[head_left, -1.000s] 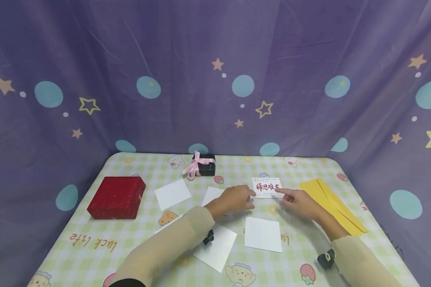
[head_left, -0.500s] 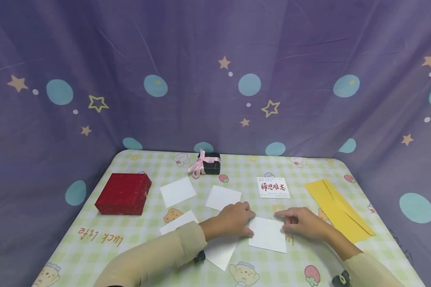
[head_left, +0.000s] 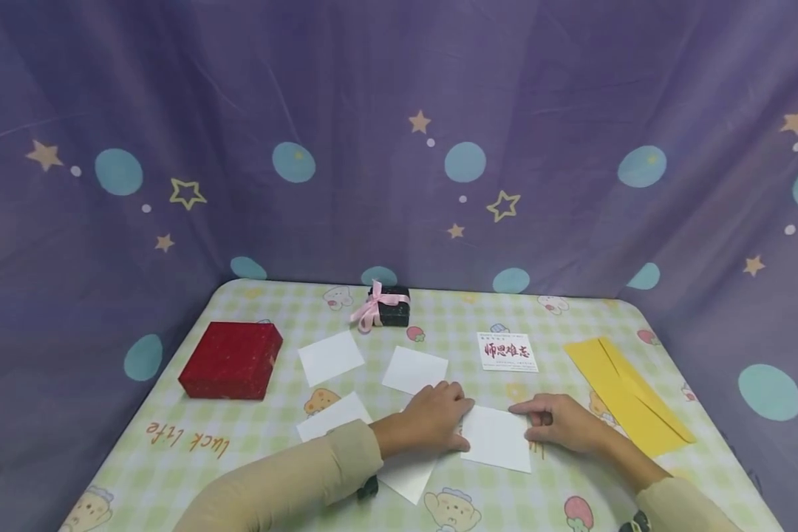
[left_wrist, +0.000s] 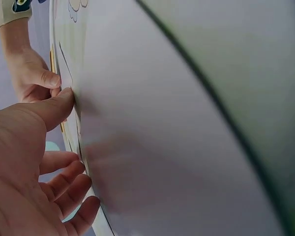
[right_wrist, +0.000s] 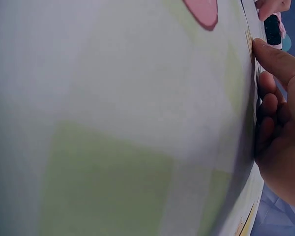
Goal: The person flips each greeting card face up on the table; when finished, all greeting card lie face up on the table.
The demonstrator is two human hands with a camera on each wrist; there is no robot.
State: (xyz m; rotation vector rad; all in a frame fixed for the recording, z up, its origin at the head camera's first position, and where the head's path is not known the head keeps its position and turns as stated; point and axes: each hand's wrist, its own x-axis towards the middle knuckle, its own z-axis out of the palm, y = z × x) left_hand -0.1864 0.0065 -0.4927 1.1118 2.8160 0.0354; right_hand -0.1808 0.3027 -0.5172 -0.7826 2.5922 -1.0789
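A blank white card (head_left: 497, 439) lies flat on the checked tablecloth (head_left: 173, 473) near the front. My left hand (head_left: 461, 424) rests flat at the card's left edge, its fingers touching it. My right hand (head_left: 522, 414) is at the card's right edge, with the index finger stretched along the far corner and the other fingers tucked under. In the left wrist view my left hand (left_wrist: 64, 147) presses on the cloth, with the right hand (left_wrist: 37, 76) beyond it. The right wrist view shows the right hand's fingers (right_wrist: 270, 118) against the table. Neither hand lifts anything.
A printed card with red characters (head_left: 507, 352) lies behind the hands and a yellow envelope (head_left: 625, 395) to the right. A red box (head_left: 231, 360) sits at the left, a black gift box with a pink bow (head_left: 389, 306) at the back. Several white cards (head_left: 329, 357) lie around.
Both hands have drawn back from the printed card toward me and settled on either side of the blank white card. In the last half second they barely moved.
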